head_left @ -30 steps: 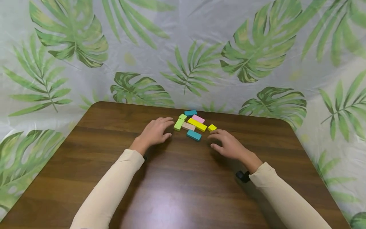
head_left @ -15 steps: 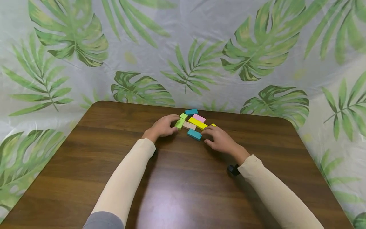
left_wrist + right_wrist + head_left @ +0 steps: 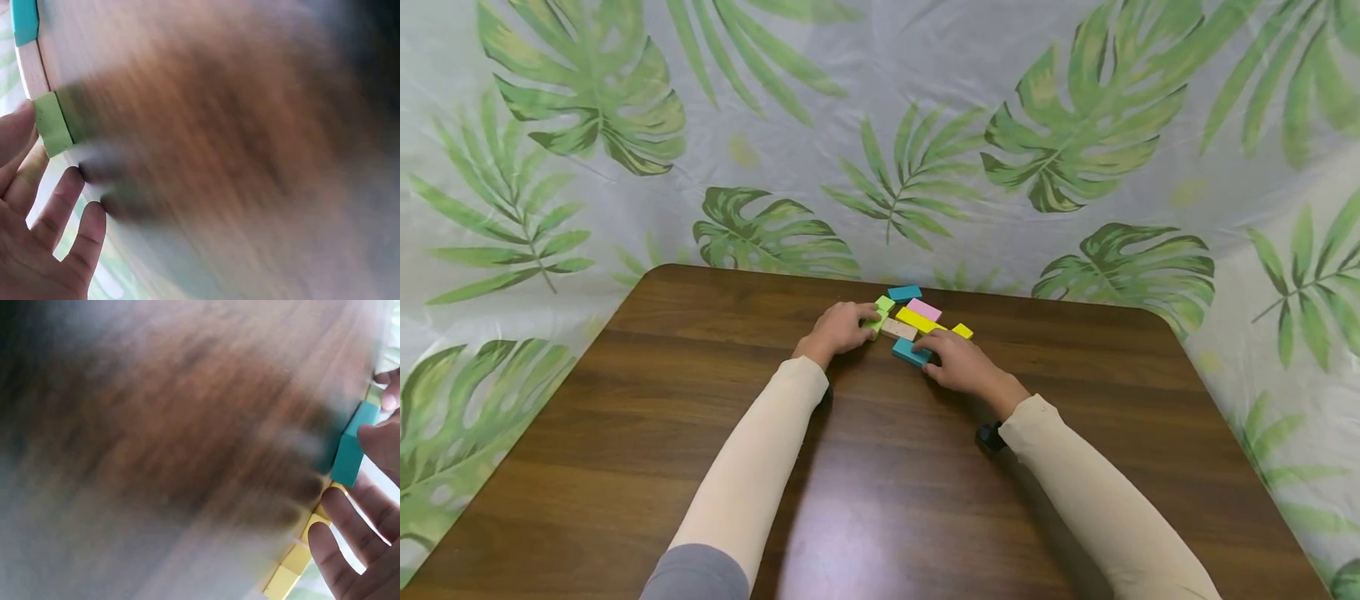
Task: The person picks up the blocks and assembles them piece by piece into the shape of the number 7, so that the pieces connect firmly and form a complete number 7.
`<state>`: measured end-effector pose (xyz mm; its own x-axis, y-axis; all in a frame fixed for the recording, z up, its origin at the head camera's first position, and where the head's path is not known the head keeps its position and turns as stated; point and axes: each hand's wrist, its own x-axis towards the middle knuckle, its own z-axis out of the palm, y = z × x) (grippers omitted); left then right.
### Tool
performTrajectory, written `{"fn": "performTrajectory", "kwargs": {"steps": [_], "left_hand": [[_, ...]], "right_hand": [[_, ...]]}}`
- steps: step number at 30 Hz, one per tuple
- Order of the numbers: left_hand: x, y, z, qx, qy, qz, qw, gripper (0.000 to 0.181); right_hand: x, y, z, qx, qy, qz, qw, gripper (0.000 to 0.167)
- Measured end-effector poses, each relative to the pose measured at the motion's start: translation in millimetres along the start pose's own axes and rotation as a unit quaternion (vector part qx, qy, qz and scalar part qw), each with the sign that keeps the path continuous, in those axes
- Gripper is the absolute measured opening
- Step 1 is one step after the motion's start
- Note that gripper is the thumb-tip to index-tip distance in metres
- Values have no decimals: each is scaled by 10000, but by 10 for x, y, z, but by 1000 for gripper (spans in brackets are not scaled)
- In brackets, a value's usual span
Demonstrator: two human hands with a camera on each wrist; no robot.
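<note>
Tabletop (image 3: 715,467): blocks (image 3: 923,310) cluster at 12 o'clock.
Left hand (image 3: 842,327): pinches larger green block (image 3: 53,125), cluster's 9 o'clock.
Right hand (image 3: 958,360): pinches near blue block (image 3: 906,353), 6 o'clock.
Grip: edges, probably because blocks lie flat.

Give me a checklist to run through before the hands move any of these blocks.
1. Left hand on the lime-green rectangular block: ok, thumb and finger sit on either side.
2. Right hand on the near teal rectangular block: ok, thumb and finger likewise.
3. Both grips firm: cannot tell; pressure doesn't show.
4. Open space around the lime-green block: not ok, the speckled beige rectangular block lies close beside it.
5. Pink rectangular block free of both hands: ok, it lies beyond them on the brown wood-grain table.
</note>
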<state>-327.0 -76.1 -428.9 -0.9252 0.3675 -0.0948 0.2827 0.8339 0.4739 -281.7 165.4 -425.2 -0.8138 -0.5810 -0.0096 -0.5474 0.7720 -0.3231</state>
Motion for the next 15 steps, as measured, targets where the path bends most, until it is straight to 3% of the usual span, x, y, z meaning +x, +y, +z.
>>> {"fn": "performTrajectory", "kwargs": {"steps": [8,15], "left_hand": [[-2,4,30,-200,26,-58,9998,43],[-19,14,1,-83,95,-25,9999,42]], "right_hand": [[35,61,25,222,31,-48,9997,30],[19,119,16,462,207,-72,9987,26]]}}
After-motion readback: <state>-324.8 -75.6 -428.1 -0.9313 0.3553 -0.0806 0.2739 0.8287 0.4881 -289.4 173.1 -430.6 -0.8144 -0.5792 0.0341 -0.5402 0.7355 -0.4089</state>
